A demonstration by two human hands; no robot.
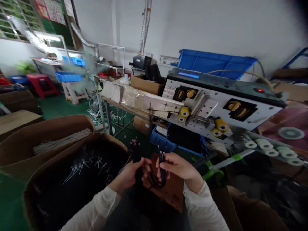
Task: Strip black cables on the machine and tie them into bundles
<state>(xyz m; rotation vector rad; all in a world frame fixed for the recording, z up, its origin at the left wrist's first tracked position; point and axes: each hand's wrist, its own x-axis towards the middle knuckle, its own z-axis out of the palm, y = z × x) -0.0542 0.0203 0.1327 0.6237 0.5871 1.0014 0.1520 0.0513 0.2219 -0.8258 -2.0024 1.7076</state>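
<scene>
Head view
Left hand (128, 176): closed around a bundle of black cables (136, 155), pink-tipped ends upward.
Right hand (174, 166): pinching a second black bundle (162, 170) between thumb and fingers.
Position: slack loops hang between the hands, just beside a cardboard box (72, 183) of black wires.
Handling: likely light and limp; best held mid-bundle, below the tips.

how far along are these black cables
Done: the nearer cardboard carton already holds black wires with pale strands showing. In hand: the left hand grips a black cable bunch, the right hand a second bunch, both pink-tipped. Left: a pale wire bundle lies in the farther carton; how much remains is hard to tell.
</scene>
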